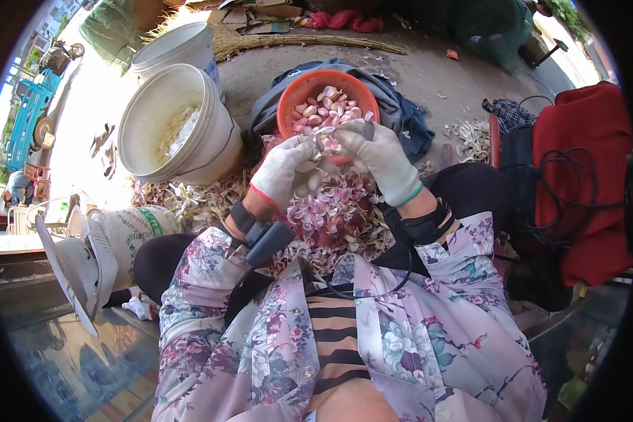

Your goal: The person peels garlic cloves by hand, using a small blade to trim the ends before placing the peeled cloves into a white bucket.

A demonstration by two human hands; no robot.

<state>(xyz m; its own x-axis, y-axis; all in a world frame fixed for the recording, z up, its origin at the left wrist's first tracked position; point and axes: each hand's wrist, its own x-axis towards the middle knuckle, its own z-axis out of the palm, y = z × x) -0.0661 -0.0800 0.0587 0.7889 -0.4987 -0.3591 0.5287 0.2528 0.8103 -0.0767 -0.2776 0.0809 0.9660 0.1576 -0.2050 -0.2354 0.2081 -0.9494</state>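
Observation:
In front of my lap, both gloved hands meet over a small pink and white piece of garlic (328,144). My left hand (288,169) is closed, its fingertips pinching the garlic from the left. From the other side my right hand (385,160) grips it, fingers bent. A small dark thing by the right fingers is too small to make out. Just beyond the hands stands an orange basin (286,105) with many pinkish garlic cloves (327,109). Below the hands lies a heap of pink and white garlic skins (327,214).
Two white buckets (137,130) stand at the left, the nearer one holding pale cloves and water. Dark cloth (408,116) surrounds the basin. A red cloth (577,133) with black cables lies at the right. A straw broom (309,43) lies at the back.

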